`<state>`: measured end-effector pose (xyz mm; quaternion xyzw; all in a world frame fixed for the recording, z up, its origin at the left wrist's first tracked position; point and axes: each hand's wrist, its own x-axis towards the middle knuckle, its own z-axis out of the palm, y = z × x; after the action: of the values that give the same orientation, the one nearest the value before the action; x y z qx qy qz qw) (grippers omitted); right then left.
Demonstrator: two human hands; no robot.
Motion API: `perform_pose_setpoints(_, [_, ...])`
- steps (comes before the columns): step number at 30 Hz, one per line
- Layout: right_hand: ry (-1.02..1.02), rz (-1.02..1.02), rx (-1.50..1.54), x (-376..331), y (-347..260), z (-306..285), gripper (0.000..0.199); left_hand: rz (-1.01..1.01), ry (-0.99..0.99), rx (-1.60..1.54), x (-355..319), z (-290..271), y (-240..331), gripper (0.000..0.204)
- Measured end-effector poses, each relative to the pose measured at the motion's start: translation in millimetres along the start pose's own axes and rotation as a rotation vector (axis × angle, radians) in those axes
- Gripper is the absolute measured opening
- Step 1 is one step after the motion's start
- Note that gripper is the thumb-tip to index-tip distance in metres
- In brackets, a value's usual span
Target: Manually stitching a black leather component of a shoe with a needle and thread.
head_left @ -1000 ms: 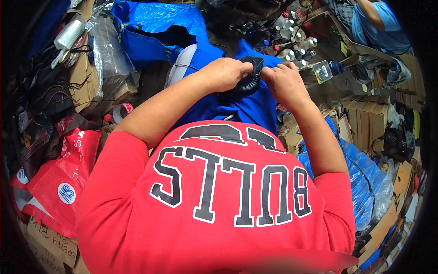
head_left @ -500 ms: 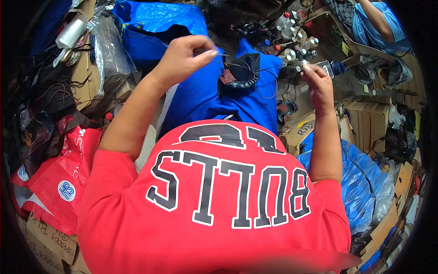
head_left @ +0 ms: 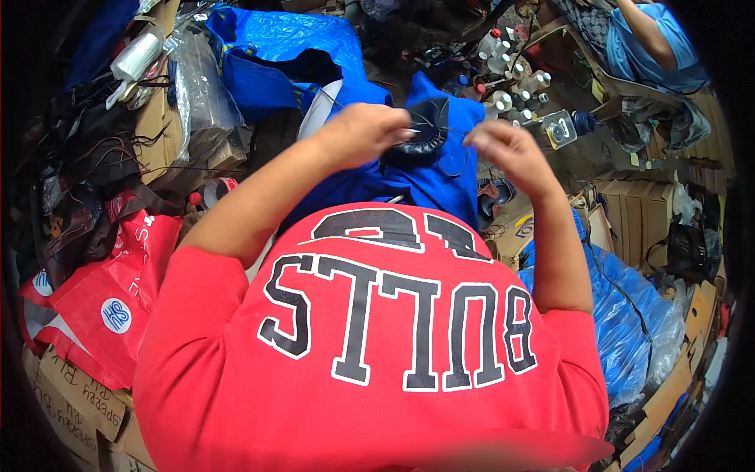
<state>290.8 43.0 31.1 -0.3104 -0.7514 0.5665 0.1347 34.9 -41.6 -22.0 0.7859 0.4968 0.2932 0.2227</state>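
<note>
On the blue cloth over my lap rests a black leather piece [head_left: 421, 149] with a puckered, gathered edge, like part of a shoe. My left hand [head_left: 366, 134] is at its left side, its fingers pinched on a thin, pale-tipped, needle-like piece. To the right of the leather, my right hand [head_left: 511, 153] pinches a dark thread [head_left: 458, 130] that runs toward the leather. Another loop of thread hangs over the blue cloth [head_left: 464, 177] below. The fingertips are partly hidden and slightly blurred.
A blue bag [head_left: 291, 43] lies beyond my left hand. Several small bottles [head_left: 499, 63] stand at the far right, near a person in a light blue shirt [head_left: 653, 47]. A red bag [head_left: 118, 291] is at my left; blue plastic [head_left: 621, 307] and cardboard [head_left: 629, 208] lie at my right.
My left hand has moved right and nearer, down to the leather. My right hand has come inward to the left and slightly nearer. The hands are closer together.
</note>
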Motion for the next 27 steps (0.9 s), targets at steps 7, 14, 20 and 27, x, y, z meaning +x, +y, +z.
perform_pose_setpoints(7, [0.52, 0.503, -0.566, -138, 100, -141, 0.022, -0.275, 0.455, 0.66, -102, -222, -78, 0.016])
perform_pose_setpoints(14, [0.573, 0.95, -1.062, -213, 136, -212, 0.035, -0.701, 0.875, 0.882, -132, -293, -29, 0.029])
perform_pose_setpoints(20, [0.228, 0.526, -0.269, -42, 59, -23, 0.049, -0.241, 0.252, 0.206, -31, -69, -12, 0.03])
perform_pose_setpoints(27, [0.168, 0.244, 0.126, 0, 55, 28, 0.021, -0.16, 0.164, 0.249, -1, -12, -20, 0.026])
